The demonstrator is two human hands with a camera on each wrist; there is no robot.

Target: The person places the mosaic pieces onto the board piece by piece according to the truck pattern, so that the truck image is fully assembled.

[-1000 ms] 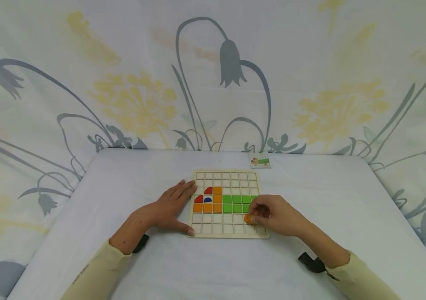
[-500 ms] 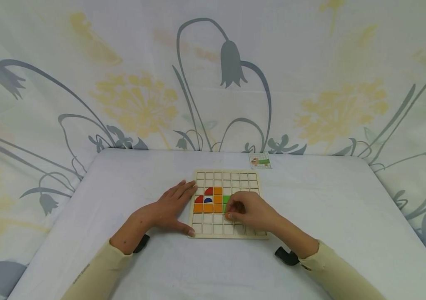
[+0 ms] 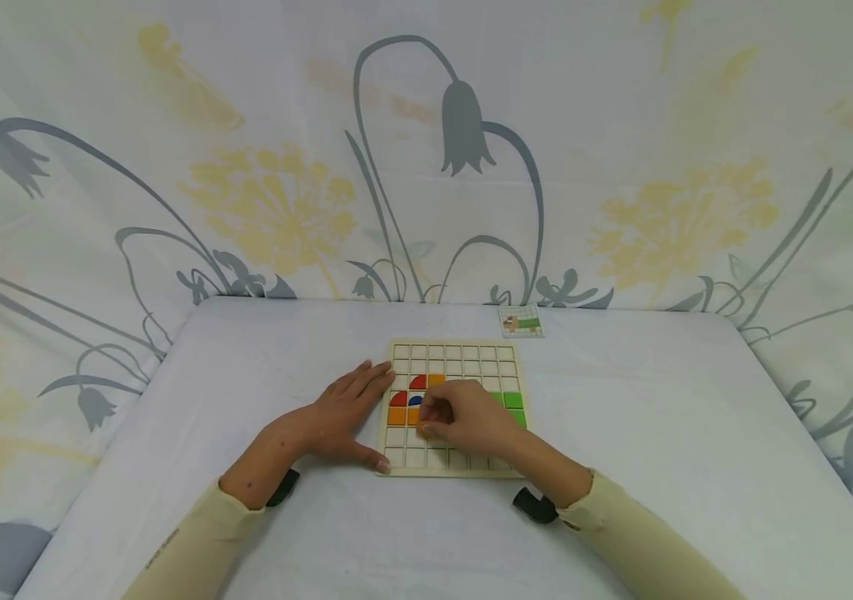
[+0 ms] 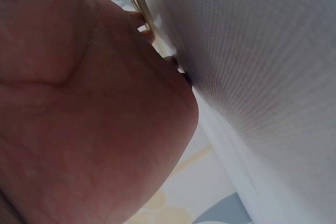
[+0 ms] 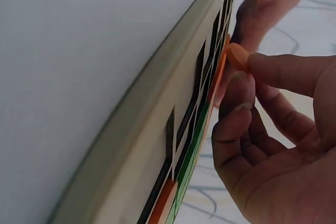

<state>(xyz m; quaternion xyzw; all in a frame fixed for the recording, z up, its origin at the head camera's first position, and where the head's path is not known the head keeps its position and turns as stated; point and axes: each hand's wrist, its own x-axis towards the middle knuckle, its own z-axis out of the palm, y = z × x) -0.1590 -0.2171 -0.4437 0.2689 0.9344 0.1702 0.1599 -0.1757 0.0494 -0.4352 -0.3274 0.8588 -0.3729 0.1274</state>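
Observation:
A square wooden grid board (image 3: 456,473) holds orange tiles (image 3: 396,417), red rounded tiles (image 3: 398,399), a part-blue tile (image 3: 415,400) and green tiles (image 3: 514,401). My left hand (image 3: 339,417) lies spread along its left side, fingertips at the edge and thumb at the near left corner. Over the board, my right hand (image 3: 474,419) pinches a small orange rounded piece (image 5: 238,56) between thumb and finger, close above the orange tiles. The right wrist view also shows an orange tile (image 5: 161,203) set beside the green ones; in the head view the right hand covers that spot.
A small picture card (image 3: 521,321) with a gridded figure lies beyond the board's far right corner. The white-covered table (image 3: 659,400) meets a flower-printed cloth (image 3: 426,167) at the back. Black wrist mounts (image 3: 535,506) sit under both forearms.
My right hand has moved left across the board with the orange piece, from below the right-hand green tiles to the orange tiles. The left hand has stayed in place.

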